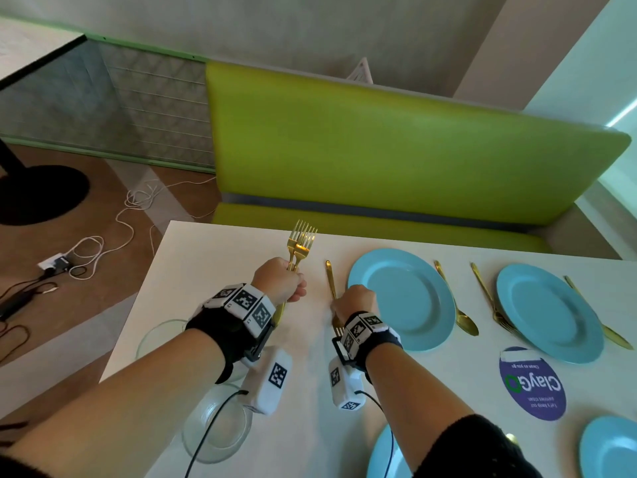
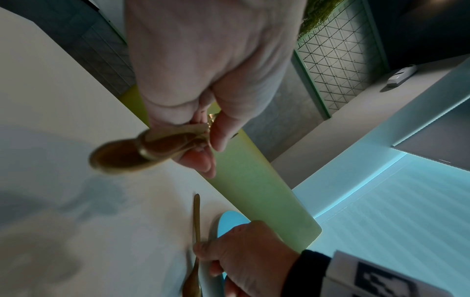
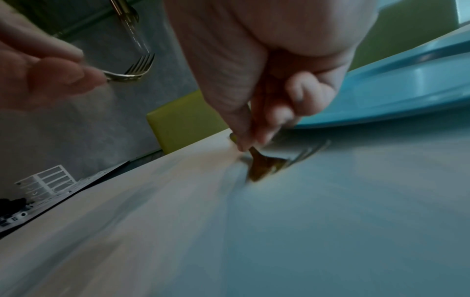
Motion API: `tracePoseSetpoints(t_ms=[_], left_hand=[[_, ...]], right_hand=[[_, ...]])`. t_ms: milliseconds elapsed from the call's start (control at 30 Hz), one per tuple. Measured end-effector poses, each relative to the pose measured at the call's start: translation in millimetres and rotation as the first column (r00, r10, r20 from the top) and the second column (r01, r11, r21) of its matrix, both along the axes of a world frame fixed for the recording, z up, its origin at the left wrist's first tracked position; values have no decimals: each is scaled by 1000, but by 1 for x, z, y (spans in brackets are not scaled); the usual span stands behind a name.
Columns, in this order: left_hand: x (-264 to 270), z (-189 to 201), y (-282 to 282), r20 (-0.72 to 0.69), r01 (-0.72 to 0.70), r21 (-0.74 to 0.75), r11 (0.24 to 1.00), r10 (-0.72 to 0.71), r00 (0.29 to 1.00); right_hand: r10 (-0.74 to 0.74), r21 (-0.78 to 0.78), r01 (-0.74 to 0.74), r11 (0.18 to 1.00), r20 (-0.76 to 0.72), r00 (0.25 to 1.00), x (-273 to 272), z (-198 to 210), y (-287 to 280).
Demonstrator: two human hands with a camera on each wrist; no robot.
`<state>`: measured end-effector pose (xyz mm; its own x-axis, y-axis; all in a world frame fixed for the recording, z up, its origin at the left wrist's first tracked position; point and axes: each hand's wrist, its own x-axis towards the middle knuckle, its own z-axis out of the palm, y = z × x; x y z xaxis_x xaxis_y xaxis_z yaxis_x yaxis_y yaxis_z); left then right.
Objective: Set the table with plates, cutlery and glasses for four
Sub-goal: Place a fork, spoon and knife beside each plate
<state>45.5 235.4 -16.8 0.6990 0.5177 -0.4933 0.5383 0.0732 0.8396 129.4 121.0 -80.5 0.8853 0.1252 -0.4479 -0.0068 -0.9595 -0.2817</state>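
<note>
A: Where is the job at this moment?

B: The right hand [image 1: 355, 301], at the centre of the head view, pinches a gold fork [image 1: 331, 286] that lies on the white worktop [image 1: 213, 270] just left of the nearest blue plate [image 1: 401, 298]. The left hand [image 1: 281, 279] is held above the worktop with its fingers [image 1: 299, 293] curled round a bundle of spare forks [image 1: 300, 241], tines pointing up.

A: How should the step be done well?

B: I'd judge the fork wants to sit parallel to the plate's edge, close beside it but not touching or under the rim. Lower it flat, straighten it with a small nudge, then let go cleanly so it doesn't skid. Keep the left hand's bundle high, clear of the plate.

A: What is hard to see?

B: The fork's tines are partly under the right wrist in the head view, and blurred in the right wrist view. I can't count the forks in the left hand. The left wrist view shows spoon-like ends below that fist, but too blurred to be sure. 2 plates at the lower right are cut off by the frame, so their cutlery can't be checked. 2 clear glass dishes [image 1: 217, 427] at lower left lie partly behind the left forearm.
</note>
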Motion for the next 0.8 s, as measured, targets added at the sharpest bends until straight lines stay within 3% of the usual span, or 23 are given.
tracePoseSetpoints(t_ms=[167,800], left_hand=[[4,-5,2,-11,0,-5,1000,0,1000],[0,-8,-7,-38,33,-9,999,-34,999]], right_hand=[[-103,54,99,994,63,993,12,-3,0],[-149,116,147,982,9,989,18,3,-9]])
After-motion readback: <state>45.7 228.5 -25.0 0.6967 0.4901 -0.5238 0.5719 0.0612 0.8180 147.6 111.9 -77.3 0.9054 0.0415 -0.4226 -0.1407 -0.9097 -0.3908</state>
